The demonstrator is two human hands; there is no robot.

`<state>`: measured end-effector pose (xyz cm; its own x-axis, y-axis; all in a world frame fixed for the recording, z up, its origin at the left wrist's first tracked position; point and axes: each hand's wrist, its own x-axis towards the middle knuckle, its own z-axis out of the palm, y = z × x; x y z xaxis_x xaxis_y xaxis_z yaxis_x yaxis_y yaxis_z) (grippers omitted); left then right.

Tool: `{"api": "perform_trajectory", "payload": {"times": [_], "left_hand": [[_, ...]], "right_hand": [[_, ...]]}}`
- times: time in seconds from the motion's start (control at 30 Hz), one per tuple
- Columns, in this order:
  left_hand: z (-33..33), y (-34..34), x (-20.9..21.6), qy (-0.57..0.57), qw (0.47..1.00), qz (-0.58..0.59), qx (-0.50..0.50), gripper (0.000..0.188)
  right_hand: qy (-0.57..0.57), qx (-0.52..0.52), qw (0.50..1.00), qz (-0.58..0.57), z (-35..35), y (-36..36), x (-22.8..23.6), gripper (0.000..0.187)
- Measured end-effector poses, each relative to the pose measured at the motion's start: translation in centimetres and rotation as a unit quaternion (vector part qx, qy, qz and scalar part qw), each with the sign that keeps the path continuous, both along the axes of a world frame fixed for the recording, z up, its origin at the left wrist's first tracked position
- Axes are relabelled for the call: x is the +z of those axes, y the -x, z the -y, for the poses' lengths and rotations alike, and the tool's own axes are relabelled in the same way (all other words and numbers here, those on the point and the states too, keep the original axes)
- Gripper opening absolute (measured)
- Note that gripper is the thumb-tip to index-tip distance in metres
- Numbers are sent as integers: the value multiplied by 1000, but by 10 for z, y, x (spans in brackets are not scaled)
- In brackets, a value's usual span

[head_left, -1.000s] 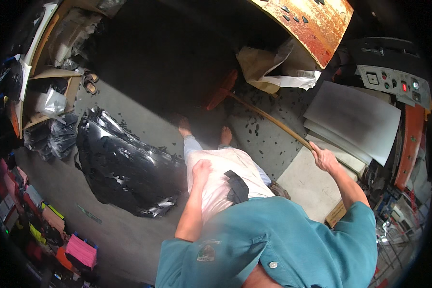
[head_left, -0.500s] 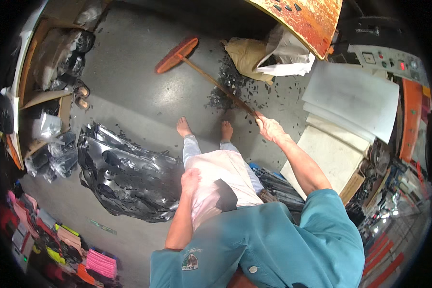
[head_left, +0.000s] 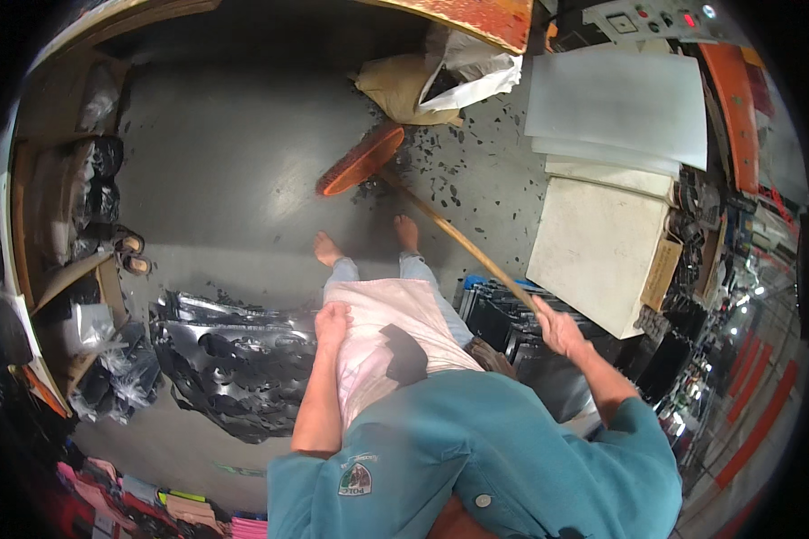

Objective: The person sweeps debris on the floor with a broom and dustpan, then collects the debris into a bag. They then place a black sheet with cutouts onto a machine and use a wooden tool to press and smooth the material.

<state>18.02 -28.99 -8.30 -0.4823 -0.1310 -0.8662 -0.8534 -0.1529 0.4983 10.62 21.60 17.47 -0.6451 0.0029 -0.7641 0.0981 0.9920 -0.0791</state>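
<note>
My right hand [head_left: 559, 331] is wrapped round the upper end of the wooden handle of a broom [head_left: 361, 162]. The broom's wide orange head lies on the grey floor beyond my feet, tilted, beside small black scraps [head_left: 448, 180] scattered to its right. Closed at my waist, my left hand [head_left: 333, 325] grips the edge of a pale pink cloth [head_left: 386, 310] that hangs over my lap like an apron. A dark patch marks that cloth. Part of the scrap pile is hidden behind the broom head.
A tan sack [head_left: 403, 88] and a white sack [head_left: 485, 85] stand past the broom, under a worn orange tabletop [head_left: 485, 20]. Black cut-out sheets [head_left: 243, 373] lie at left, near shelves with wrapped bundles. White boards [head_left: 593, 247] and translucent sheets [head_left: 616, 108] are stacked at right.
My right hand has drawn back toward me and to the right. The broom head has swung right and nearer, onto the scrap area, and its flat orange top shows more. My left hand still grips the cloth.
</note>
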Motion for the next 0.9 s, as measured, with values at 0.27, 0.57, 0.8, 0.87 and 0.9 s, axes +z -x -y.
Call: {"api": "perform_trajectory", "payload": {"times": [0.27,0.57,0.8,0.87,0.9], "left_hand": [[30,22,-7,13,996,-4,-85,29],[38,20,3,51,981,-21,-187,31],[44,52,46,27,993,-46,-109,28],[43,60,49,19,992,-63,-108,27],[44,65,48,8,992,-70,-106,27]], "right_hand": [[109,-113,971,-179,49,-120,57,51],[144,-636,758,-7,69,38,-32,49],[79,-512,855,-3,29,120,-151,56],[52,-460,885,37,32,91,-154,49],[38,-435,898,54,37,77,-153,47]]}}
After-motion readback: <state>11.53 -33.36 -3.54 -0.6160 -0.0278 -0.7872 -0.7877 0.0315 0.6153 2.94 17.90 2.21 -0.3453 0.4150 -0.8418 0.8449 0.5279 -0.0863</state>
